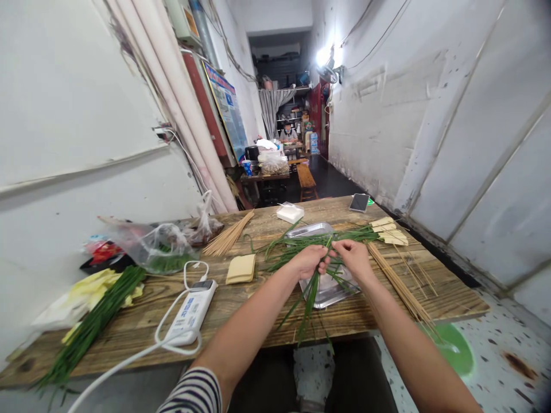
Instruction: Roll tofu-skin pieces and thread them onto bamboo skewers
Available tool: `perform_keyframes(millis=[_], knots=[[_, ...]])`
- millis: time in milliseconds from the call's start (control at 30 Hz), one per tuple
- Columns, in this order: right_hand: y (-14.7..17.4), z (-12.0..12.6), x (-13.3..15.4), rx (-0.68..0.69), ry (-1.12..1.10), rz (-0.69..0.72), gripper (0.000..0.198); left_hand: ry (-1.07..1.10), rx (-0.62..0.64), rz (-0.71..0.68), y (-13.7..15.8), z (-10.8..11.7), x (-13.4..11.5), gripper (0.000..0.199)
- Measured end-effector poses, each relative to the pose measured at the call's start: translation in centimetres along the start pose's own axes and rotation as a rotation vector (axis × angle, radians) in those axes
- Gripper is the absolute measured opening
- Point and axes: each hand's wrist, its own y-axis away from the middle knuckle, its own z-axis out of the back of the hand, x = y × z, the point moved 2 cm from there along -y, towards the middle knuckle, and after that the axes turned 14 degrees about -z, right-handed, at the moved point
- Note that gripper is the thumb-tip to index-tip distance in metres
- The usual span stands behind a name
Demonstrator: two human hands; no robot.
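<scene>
Hands meet over the middle of the wooden table, near its front edge: the left hand (308, 261) is closed around a bunch of green chives (310, 289) whose leaves hang down past that edge, and the right hand (353, 254), just beside it, pinches the top of the same bunch with its fingertips. Beneath both hands lies a metal tray (329, 288), with more loose chive leaves (297, 244) fanned across the boards behind it. Bamboo skewers (398, 284) lie toward the right edge, with finished tofu-skin rolls (390, 230) near the far right corner. Left of the hands sits a stack of tofu sheets (241, 268), then a white power bank (191, 311) with its cable, and a long chive bundle (92, 324) toward the left edge.
</scene>
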Motion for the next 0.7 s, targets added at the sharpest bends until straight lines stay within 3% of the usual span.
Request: perform_keyframes(millis=[167, 300, 400, 467, 533, 633, 700], knots=[[-0.9, 0.6, -0.6, -0.036, -0.081, -0.007, 0.036, 0.054, 0.125, 0.052, 0.3, 0.2, -0.3, 0.018], [-0.7, 0.3, 0.0, 0.215, -0.270, -0.007, 0.054, 0.080, 0.180, 0.078, 0.6, 0.1, -0.3, 0.017], [-0.1, -0.2, 0.6, 0.415, -0.185, -0.024, 0.052, 0.090, 0.188, 0.089, 0.6, -0.2, -0.4, 0.016], [0.2, -0.2, 1.0, 0.450, -0.157, -0.020, 0.050, 0.102, 0.180, 0.091, 0.6, -0.2, -0.5, 0.016], [0.2, 0.1, 1.2, 0.349, -0.174, 0.028, 0.045, 0.115, 0.171, 0.083, 0.6, -0.1, -0.5, 0.016], [0.4, 0.9, 1.5, 0.089, -0.090, 0.181, 0.029, 0.129, 0.163, 0.066, 0.4, 0.1, -0.5, 0.017], [0.8, 1.1, 1.5, 0.050, 0.035, 0.257, 0.022, 0.145, 0.141, 0.050, 0.3, 0.2, -0.4, 0.016]])
